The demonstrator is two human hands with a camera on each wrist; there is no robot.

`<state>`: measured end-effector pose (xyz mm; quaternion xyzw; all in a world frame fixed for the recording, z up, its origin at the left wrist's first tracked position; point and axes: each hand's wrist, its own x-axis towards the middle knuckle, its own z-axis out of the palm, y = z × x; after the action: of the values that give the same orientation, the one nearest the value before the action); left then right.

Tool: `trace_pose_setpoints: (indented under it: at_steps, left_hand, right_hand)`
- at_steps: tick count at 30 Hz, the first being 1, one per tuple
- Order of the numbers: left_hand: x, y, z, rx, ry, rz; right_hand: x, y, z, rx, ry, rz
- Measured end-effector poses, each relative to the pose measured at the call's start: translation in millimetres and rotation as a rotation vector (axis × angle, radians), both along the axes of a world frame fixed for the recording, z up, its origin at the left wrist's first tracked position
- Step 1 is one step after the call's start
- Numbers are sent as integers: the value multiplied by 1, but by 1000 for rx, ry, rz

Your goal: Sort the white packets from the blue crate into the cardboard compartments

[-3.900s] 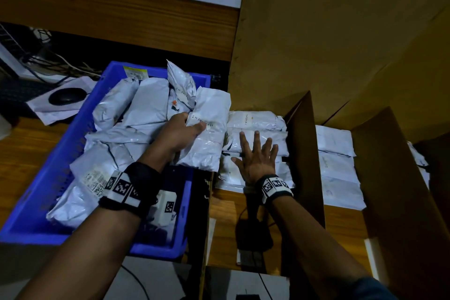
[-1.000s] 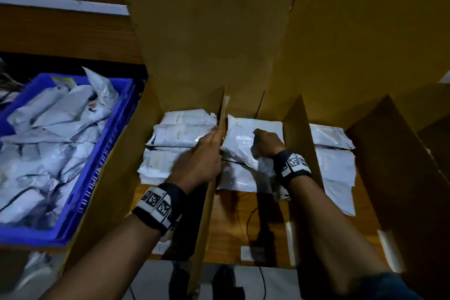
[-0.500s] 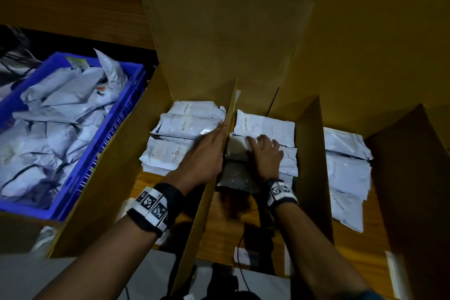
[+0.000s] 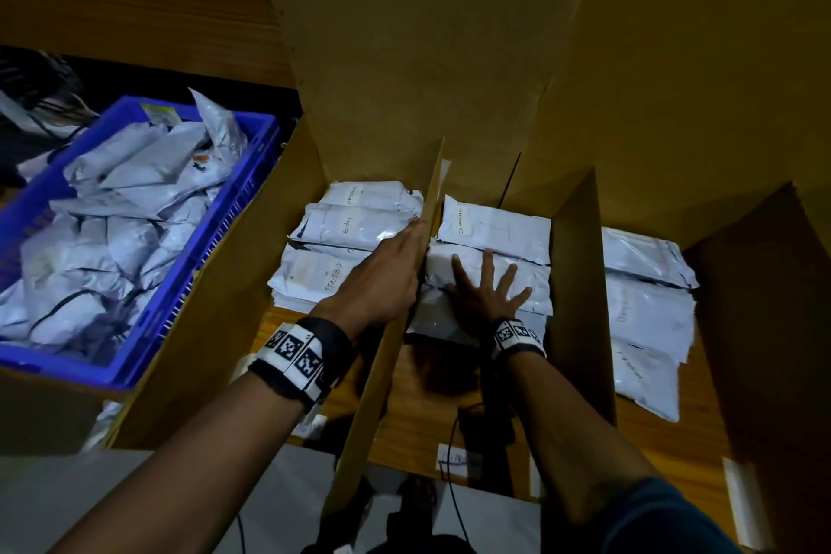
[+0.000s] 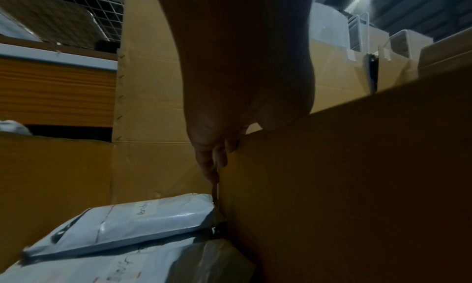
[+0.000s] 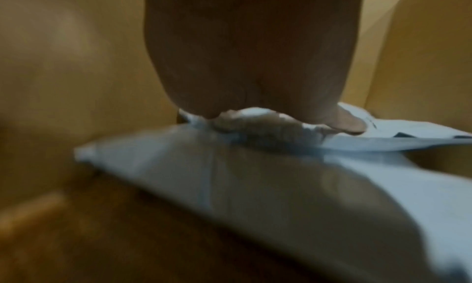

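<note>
Dim wooden bench (image 4: 418, 414), cardboard compartments. Right hand (image 4: 488, 295) fingers spread flat, pressing packet (image 4: 530, 279) into middle compartment. Left hand (image 4: 382, 279) fingers straight together against divider (image 4: 391, 355), steadying it. Placement step apparently finishing. Next: fetch packet from still-full blue crate (image 4: 234, 202).

White packets (image 4: 492, 256) (flat) in compartments (image 4: 580, 265)

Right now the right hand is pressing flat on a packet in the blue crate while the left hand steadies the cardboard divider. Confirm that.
Wrong place: the head view shows the right hand flat on a packet in the middle cardboard compartment, not the blue crate. The left hand does steady the divider.
</note>
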<state>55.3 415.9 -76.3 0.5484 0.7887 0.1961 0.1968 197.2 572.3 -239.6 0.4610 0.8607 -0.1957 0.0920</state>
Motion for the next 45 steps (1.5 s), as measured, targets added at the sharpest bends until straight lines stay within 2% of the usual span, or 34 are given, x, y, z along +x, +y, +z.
trace_pose_setpoints:
  at_steps: [4, 7, 10, 13, 17, 22, 29, 33, 38, 45]
  left_hand:
    - [2, -7, 6, 20, -29, 23]
    - [4, -20, 10, 50, -21, 83]
    - [6, -48, 18, 95, 0, 118]
    - [4, -88, 25, 81, 34, 141]
    - [-4, -153, 30, 78, 82, 170]
    - [-26, -246, 30, 154, 41, 225]
    - [-83, -396, 28, 223, 90, 253]
    - [-129, -456, 22, 213, 113, 312]
    - [-197, -481, 18, 163, 152, 361]
    - [-276, -470, 6, 138, 239, 252]
  right_hand:
    - [1, -3, 36, 36, 116, -8]
    - [11, -13, 77, 94, 327, -18]
    - [23, -40, 119, 180, 517, -28]
    - [40, -79, 149, 218, 620, 35]
    - [58, -149, 178, 196, 652, 128]
    - [41, -245, 207, 207, 644, 220]
    - [-36, -366, 219, 211, 590, 291]
    - [-88, -425, 216, 181, 627, 359]
    - [-162, -467, 209, 159, 599, 330]
    - [-246, -468, 173, 211, 506, 243]
